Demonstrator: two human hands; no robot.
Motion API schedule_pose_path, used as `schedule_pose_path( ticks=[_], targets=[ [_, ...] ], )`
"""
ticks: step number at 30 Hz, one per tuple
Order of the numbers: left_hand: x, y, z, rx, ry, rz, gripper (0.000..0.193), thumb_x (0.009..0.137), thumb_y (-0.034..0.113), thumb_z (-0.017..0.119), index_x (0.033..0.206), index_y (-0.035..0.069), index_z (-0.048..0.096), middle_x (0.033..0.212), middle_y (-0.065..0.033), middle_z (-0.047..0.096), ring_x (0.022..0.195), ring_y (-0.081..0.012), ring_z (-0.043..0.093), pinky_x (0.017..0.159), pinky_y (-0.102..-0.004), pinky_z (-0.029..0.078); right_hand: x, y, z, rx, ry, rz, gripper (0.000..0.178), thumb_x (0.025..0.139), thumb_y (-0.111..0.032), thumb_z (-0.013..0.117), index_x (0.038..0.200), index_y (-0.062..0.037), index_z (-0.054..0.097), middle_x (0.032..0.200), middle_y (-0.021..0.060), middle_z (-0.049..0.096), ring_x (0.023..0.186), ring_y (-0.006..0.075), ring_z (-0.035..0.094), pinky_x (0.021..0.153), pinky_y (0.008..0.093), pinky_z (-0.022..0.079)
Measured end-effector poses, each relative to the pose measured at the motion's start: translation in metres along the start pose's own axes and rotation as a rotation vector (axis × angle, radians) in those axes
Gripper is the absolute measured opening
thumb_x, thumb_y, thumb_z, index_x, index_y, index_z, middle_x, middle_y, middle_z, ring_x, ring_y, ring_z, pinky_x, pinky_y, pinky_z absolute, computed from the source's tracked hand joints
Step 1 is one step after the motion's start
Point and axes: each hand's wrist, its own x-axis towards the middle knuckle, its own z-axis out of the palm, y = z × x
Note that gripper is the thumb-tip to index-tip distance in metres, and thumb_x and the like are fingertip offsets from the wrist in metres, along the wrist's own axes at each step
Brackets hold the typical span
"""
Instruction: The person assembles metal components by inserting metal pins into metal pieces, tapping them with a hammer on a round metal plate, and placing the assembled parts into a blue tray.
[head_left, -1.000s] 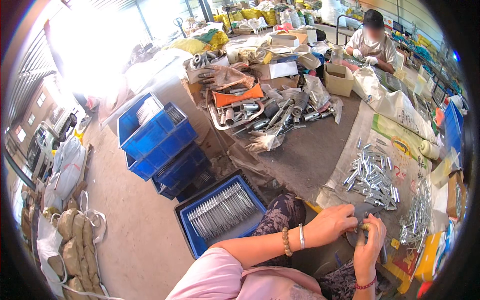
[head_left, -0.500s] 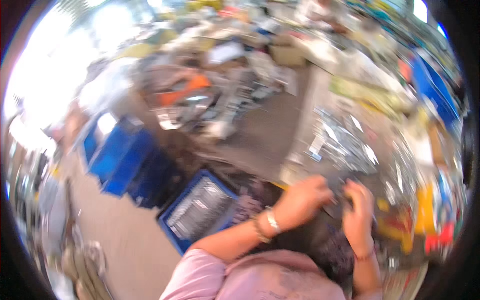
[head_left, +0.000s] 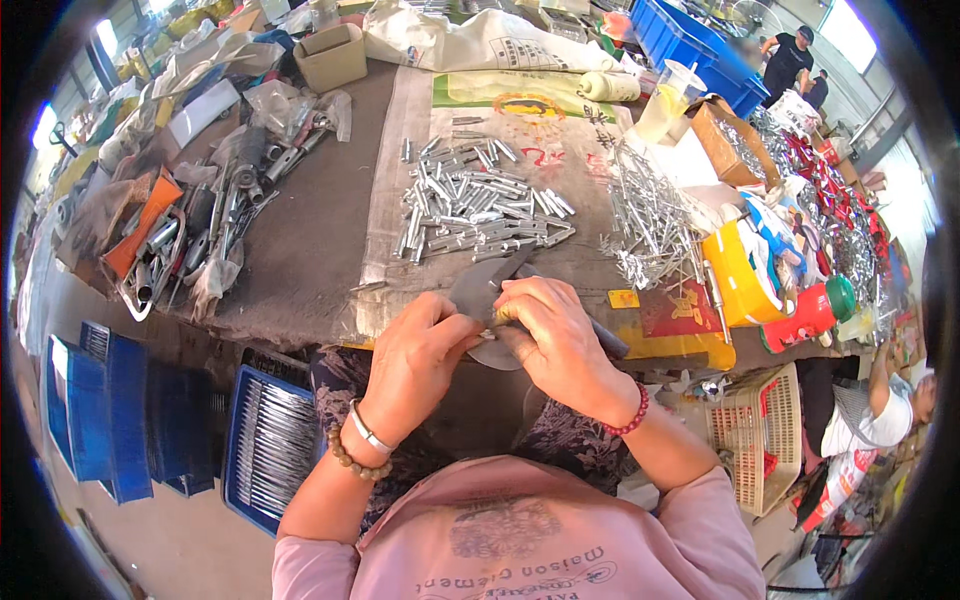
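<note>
My left hand [head_left: 428,345] and my right hand [head_left: 555,335] meet at the table's near edge, fingers pinched close together. A small shiny piece shows between the fingertips, but its kind is too small to make out. Under and behind the fingers is a dark grey round disc [head_left: 474,290], partly covered by them. Beyond it lies a heap of short silver metal tubes [head_left: 480,205] on a printed sack [head_left: 395,130]. A tangle of thin metal rods [head_left: 645,205] is spread to the right of the heap.
Left on the table are tools and metal parts [head_left: 235,190]. A yellow container [head_left: 740,275], a red bottle with a green cap [head_left: 808,314] and a jug [head_left: 665,105] stand right. Below left is a blue crate [head_left: 233,440] of metal pieces. Co-workers [head_left: 788,62] are at the right.
The view has turned and steadied from a blur, with the table now straight ahead. My hands, apart before, have come together at the fingertips.
</note>
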Motion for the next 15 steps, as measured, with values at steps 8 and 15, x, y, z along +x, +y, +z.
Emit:
schedule_pose_path(
  ticks=[8, 15],
  targets=[
    [0.0, 0.0, -0.003, -0.008, 0.014, 0.005, 0.018, 0.086, 0.007, 0.085, 0.103, 0.01, 0.08, 0.093, -0.0086, 0.064, 0.086, -0.0323, 0.067, 0.073, -0.0424, 0.054, 0.018, -0.01, -0.013, -0.137, -0.139, -0.077, 0.024, 0.083, 0.0, 0.075, 0.106, -0.0021, 0.068, 0.113, 0.0129, 0.065, 0.113, 0.0341, 0.064, 0.104, 0.0479, 0.048],
    [0.001, -0.002, -0.004, -0.011, 0.016, 0.016, 0.02, 0.084, 0.003, 0.086, 0.103, 0.007, 0.08, 0.094, -0.0085, 0.066, 0.085, -0.0316, 0.069, 0.073, -0.0404, 0.055, 0.016, -0.01, -0.029, -0.24, -0.036, -0.056, 0.028, 0.086, -0.005, 0.076, 0.114, -0.0045, 0.073, 0.108, 0.0094, 0.067, 0.104, 0.0324, 0.068, 0.093, 0.0453, 0.052]
  ],
)
